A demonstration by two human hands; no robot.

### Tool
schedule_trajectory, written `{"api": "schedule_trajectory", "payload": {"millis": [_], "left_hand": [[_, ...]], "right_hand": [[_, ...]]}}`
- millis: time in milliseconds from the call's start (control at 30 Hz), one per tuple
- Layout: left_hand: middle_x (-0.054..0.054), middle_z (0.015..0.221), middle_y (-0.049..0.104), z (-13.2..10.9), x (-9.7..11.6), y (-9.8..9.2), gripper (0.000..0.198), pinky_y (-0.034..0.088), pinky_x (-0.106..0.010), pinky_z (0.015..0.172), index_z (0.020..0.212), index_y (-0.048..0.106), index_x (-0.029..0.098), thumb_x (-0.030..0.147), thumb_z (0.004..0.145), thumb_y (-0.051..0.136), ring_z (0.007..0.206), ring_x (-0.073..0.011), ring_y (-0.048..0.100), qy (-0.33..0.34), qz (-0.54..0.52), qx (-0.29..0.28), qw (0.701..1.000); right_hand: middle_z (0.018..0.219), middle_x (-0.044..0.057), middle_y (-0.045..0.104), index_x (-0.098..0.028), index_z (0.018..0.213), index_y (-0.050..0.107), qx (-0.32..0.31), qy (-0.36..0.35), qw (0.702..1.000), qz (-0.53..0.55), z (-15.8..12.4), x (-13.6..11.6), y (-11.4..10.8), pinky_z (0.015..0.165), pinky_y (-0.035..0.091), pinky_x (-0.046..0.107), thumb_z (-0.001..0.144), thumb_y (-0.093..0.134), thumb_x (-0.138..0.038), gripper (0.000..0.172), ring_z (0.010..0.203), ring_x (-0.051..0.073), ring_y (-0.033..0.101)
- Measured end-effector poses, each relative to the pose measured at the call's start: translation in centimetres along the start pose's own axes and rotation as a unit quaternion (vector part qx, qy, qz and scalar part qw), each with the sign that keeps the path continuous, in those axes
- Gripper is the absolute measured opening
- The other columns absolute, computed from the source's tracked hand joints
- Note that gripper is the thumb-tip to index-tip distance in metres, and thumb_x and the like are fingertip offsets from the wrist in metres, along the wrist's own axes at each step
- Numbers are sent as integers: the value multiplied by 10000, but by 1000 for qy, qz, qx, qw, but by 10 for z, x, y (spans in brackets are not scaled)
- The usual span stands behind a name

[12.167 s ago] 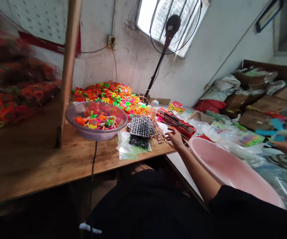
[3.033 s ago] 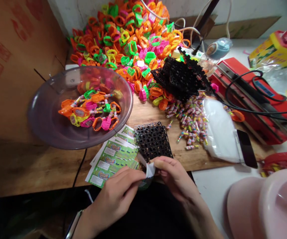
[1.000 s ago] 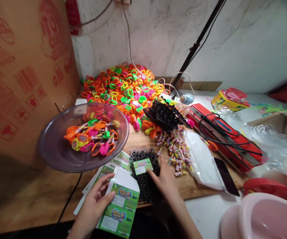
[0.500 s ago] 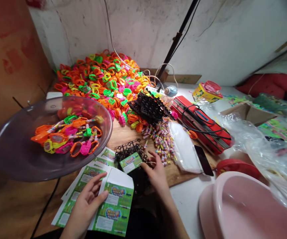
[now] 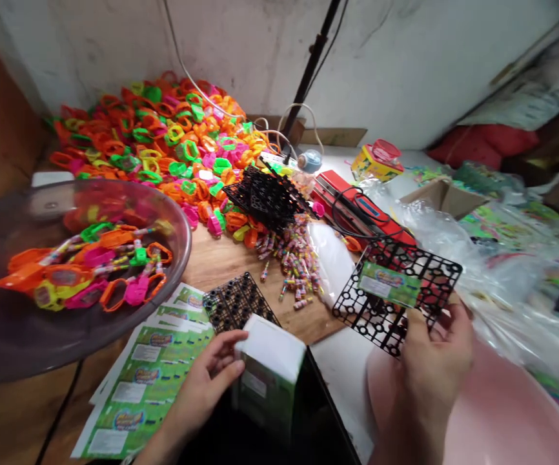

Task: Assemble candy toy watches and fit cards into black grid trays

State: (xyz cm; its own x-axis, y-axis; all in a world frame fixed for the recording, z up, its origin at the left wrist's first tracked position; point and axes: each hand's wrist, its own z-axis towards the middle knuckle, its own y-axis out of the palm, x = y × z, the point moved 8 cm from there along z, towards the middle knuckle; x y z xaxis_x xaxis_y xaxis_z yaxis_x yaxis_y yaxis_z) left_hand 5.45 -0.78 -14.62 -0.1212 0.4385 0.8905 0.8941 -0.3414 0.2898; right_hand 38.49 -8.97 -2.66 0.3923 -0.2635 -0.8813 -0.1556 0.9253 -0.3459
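Observation:
My left hand (image 5: 212,378) pinches the edge of a green printed label sheet (image 5: 272,368), which bends down over the dark area at the front. Out to the right, my right hand (image 5: 434,358) grips a black plastic grid (image 5: 441,274) by its near side and holds it tilted above the pink basin. A small green label (image 5: 390,284) lies across this grid, with my thumb touching its lower edge. More green label sheets (image 5: 139,381) lie on the wooden board, left of my left hand. Another black grid tray (image 5: 241,297) rests just beyond the held sheet.
A large translucent bowl (image 5: 182,258) with toy watches stands left. Behind are a heap of bright toy watches (image 5: 163,142), stacked black grids (image 5: 270,200) and small candy tubes (image 5: 299,258). A red heat sealer (image 5: 357,206), plastic bags (image 5: 492,278) and a pink basin (image 5: 502,413) occupy the right.
My right hand has lifted the black grid with the label on it and carried it right. My left hand has raised the label sheet off the others. The view has shifted right.

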Motion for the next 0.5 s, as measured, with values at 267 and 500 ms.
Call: {"api": "schedule_trajectory", "payload": {"millis": [267,500], "left_hand": [[-58,1044,737,-10,11,-21,572,552,-227,782,1177,644,232,408,654,797,927,-207,688,-39,-66,119,990],[-82,1248,653,-14,25,-24,718,558,-237,825,1282,545,230,335,627,819,1035,-223,666,37,-69,163,984]], "right_hand": [[1188,150,631,-124,1318,538,-162,-60,978,-116,6,29,93,963,456,431,776,486,-298,571,1071,258,588],[1308,208,508,-142,1276,563,-129,-187,955,-188,-18,-18,121,1019,315,616,840,483,-210,449,1220,351,458]]}}
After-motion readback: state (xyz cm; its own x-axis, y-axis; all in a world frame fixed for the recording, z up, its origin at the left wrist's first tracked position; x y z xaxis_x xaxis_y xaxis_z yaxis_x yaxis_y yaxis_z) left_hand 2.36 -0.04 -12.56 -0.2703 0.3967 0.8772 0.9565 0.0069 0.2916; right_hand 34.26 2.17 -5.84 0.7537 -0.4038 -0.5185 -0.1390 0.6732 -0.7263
